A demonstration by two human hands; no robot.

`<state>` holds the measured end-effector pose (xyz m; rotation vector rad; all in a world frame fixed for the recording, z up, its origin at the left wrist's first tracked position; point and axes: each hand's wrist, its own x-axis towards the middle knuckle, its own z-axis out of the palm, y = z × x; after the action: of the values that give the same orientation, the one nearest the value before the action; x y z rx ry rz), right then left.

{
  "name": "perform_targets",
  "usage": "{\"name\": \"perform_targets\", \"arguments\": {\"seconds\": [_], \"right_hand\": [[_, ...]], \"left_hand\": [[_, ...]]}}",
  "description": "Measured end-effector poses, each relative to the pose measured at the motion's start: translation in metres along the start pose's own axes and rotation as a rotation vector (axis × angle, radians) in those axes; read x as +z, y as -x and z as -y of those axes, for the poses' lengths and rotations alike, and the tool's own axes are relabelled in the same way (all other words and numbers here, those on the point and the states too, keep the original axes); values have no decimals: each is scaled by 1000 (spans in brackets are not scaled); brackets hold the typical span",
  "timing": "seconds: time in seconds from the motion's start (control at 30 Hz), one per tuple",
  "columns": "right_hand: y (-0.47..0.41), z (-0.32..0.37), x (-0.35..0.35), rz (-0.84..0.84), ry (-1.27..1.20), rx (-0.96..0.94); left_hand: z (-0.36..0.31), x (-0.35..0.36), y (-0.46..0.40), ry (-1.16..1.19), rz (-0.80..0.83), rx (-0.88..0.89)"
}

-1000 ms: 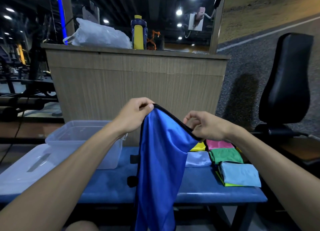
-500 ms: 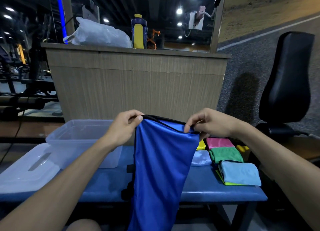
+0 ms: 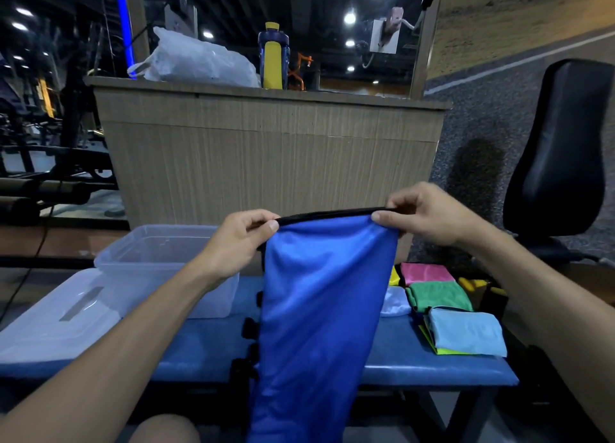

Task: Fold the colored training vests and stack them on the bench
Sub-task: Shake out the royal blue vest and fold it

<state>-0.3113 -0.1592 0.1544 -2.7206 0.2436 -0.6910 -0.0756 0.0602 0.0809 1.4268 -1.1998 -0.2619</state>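
A blue vest (image 3: 319,309) with black trim hangs in front of the blue bench (image 3: 416,366), reaching below its front edge. My left hand (image 3: 239,239) pinches the left end of its black top edge. My right hand (image 3: 422,213) pinches the right end, and the edge is stretched level between them. Folded vests lie on the bench at the right: a light blue vest (image 3: 466,331) on a lime one, a green vest (image 3: 439,296), a pink vest (image 3: 426,273) and a pale vest (image 3: 394,304). A yellow one is mostly hidden behind the blue vest.
A clear plastic bin (image 3: 159,263) stands on the bench at the left, its lid (image 3: 56,326) lying nearer me. A wooden counter (image 3: 266,156) with a white bag (image 3: 196,61) and a bottle (image 3: 273,56) rises behind. A black padded seat (image 3: 562,149) stands at the right.
My hands have moved apart and levelled, pulling the vest's black top edge taut and straight. The vest now hangs flatter and wider than a second ago.
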Motion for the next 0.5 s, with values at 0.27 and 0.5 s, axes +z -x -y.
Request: {"name": "perform_targets", "arguments": {"seconds": [0.27,0.5], "right_hand": [[-15,8,-23,127,473,-99],[-17,8,-8,227,818,65]], "left_hand": [[15,4,6,-540,-87,293],[14,26,8,-116,-16,73]]}}
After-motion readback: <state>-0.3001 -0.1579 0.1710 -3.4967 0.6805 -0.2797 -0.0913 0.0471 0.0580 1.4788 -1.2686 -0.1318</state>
